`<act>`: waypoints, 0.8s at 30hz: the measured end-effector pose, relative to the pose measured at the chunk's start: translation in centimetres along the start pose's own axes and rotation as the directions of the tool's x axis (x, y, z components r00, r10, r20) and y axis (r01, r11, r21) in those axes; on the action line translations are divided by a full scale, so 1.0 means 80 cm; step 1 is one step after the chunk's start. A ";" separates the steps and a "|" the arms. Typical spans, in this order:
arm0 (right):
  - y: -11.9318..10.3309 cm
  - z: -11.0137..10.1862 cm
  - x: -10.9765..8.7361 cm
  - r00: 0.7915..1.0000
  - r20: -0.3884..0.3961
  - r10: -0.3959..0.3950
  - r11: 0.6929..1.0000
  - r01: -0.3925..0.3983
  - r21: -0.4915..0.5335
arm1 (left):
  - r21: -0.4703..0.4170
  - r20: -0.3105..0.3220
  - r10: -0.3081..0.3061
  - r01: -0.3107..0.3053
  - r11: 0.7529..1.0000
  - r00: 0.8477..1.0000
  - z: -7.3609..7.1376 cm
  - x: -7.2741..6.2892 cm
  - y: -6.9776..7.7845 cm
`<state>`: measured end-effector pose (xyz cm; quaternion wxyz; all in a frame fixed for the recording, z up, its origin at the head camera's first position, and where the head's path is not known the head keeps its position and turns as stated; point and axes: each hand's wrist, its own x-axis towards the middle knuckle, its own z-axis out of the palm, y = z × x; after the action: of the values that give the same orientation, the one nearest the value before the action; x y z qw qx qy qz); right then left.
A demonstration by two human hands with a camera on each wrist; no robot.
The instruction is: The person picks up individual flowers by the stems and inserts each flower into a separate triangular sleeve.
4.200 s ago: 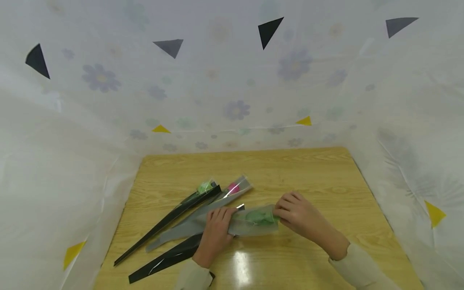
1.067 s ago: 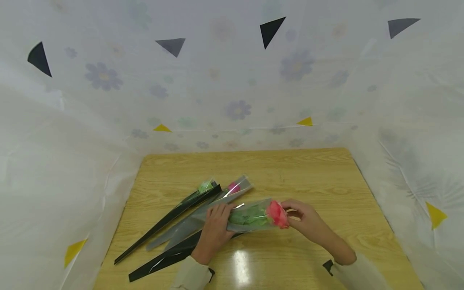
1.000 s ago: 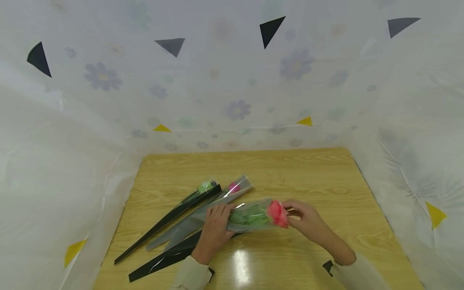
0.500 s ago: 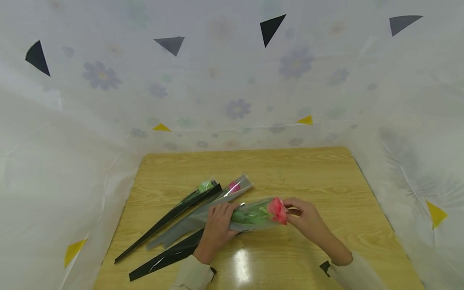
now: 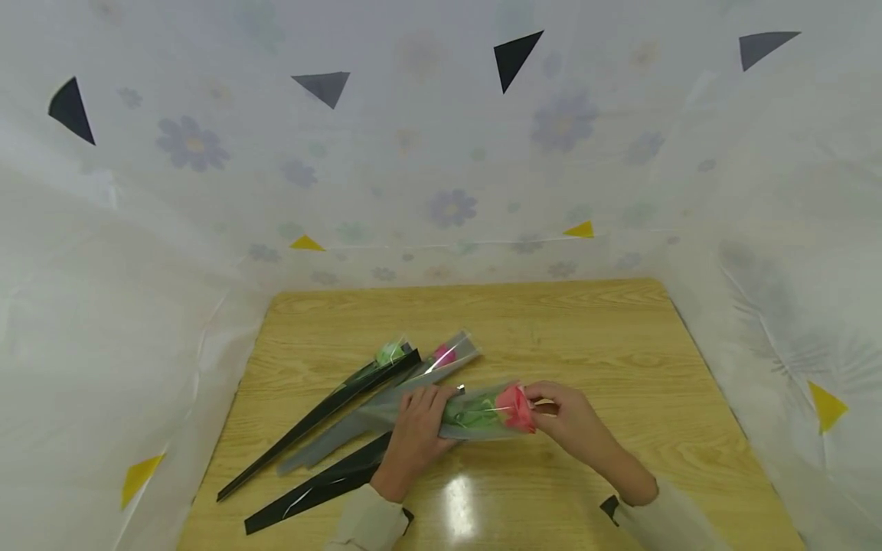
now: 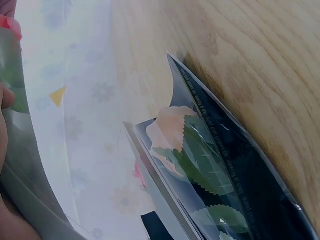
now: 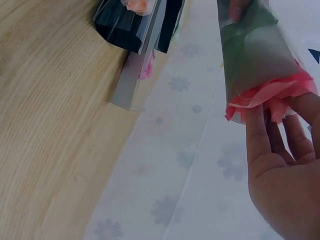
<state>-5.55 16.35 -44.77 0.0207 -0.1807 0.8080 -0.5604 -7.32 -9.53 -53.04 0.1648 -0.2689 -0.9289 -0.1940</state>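
My left hand grips a grey-clear flower sleeve around its middle, above the table. Green leaves show through the film, and a coral-pink artificial rose fills the wide mouth. My right hand pinches the rose's petals between thumb and fingers; the right wrist view shows the ruffled petals at the sleeve's edge. The stem inside the sleeve is hidden by my left hand. Beneath the left hand lies a black sleeve; the left wrist view shows a peach rose in it.
Left of my hands lie another black sleeve with a pale green-white flower and a grey sleeve with a magenta rose. White floral sheeting surrounds the wooden table at the back and sides.
Earlier only green showed at the sleeve's mouth, with my right hand there; the pink bloom now shows. In the last second, the bloom and right hand have shifted slightly left, toward my left hand.
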 end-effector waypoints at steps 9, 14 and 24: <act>-0.003 0.007 -0.001 0.999 0.010 0.040 0.993 -0.040 0.108 | -0.016 -0.014 0.000 -0.001 1.000 1.000 0.001 0.006 0.009; -0.027 0.010 0.000 0.997 0.022 0.079 0.993 -0.080 0.089 | 0.012 -0.029 0.004 -0.003 1.000 1.000 0.001 0.008 0.012; 0.005 0.016 -0.001 1.000 0.016 0.020 1.000 -0.021 0.015 | 0.031 -0.011 0.010 -0.009 0.999 1.000 0.003 0.010 0.016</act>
<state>-5.26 15.38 -45.65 0.0341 -0.1766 0.8053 -0.5649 -7.33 -8.11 -52.56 0.1750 -0.2696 -0.9296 -0.1805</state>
